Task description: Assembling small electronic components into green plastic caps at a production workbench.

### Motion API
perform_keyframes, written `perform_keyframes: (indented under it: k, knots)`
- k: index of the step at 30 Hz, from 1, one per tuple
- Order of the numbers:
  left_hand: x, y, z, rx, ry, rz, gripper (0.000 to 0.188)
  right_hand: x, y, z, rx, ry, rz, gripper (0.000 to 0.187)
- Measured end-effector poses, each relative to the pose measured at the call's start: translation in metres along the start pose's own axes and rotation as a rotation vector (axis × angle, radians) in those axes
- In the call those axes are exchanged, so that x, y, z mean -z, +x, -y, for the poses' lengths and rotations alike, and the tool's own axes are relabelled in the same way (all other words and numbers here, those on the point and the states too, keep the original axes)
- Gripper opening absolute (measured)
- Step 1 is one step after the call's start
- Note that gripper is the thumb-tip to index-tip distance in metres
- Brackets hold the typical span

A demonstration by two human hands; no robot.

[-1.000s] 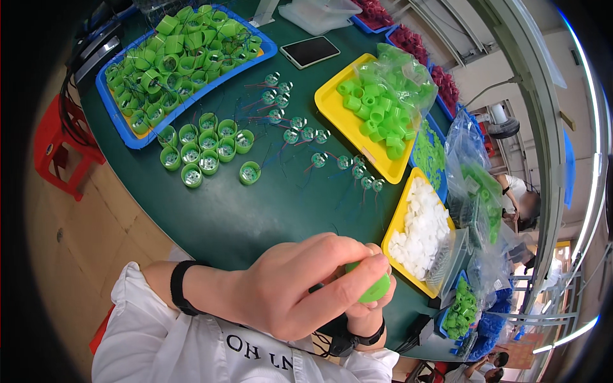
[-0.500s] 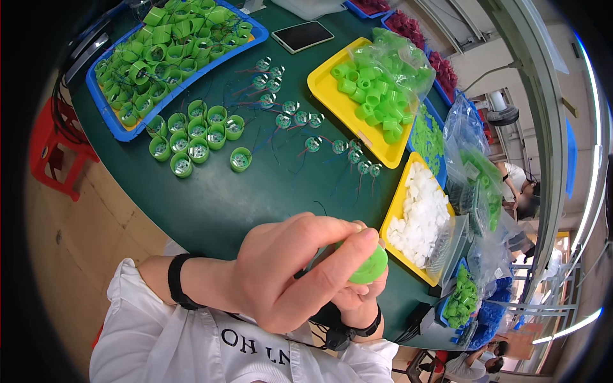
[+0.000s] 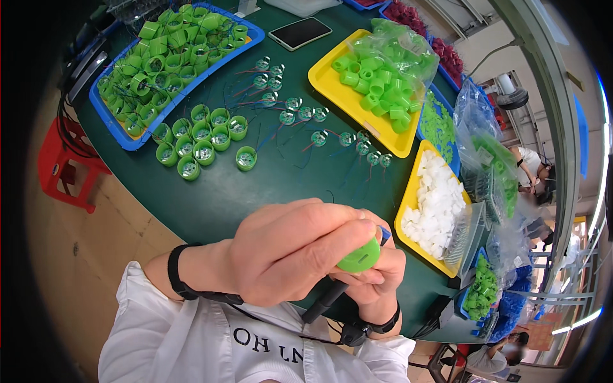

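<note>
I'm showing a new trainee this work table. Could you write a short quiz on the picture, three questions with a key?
1. The white pieces lie in a tray that is: (a) blue, (b) yellow, (c) red.

2. True or false: both hands are empty.

3. As the picture shows it, are the small wired circuit boards left or right of the green cups standing on the table?

Key:
1. b
2. False: the left hand and right hand have their fingers on a green piece.
3. Right
</note>
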State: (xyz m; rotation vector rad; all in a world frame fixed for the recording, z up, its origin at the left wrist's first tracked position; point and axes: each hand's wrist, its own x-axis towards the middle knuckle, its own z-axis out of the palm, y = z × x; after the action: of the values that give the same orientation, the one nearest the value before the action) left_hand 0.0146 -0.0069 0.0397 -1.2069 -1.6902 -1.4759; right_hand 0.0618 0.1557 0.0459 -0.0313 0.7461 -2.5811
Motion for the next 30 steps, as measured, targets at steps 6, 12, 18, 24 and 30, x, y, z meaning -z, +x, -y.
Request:
perform_keyframes:
  k: [6, 12, 18, 24, 30]
  knots:
    - [0.003, -0.004, 0.005, 0.025, 0.019, 0.042, 0.037, -0.007, 0.000, 0.002, 0.002, -0.089, -0.068, 0.022]
    - [0.002, -0.003, 0.005, 0.093, 0.000, 0.048, 0.037, -0.001, 0.000, 0.001, 0.007, -0.024, -0.075, 0.022]
    - [-0.005, -0.005, 0.011, 0.127, -0.020, 0.030, 0.038, -0.006, 0.004, 0.001, 0.039, -0.055, -0.184, 0.022]
    - [-0.007, -0.015, 0.024, 0.331, -0.060, 0.046, 0.034, -0.003, 0.010, 0.009, 0.019, -0.260, -0.391, 0.025]
    - [0.001, -0.008, 0.025, 1.072, -1.083, -0.096, 0.031, -0.035, -0.029, 0.026, 0.775, -0.937, -0.347, 0.048]
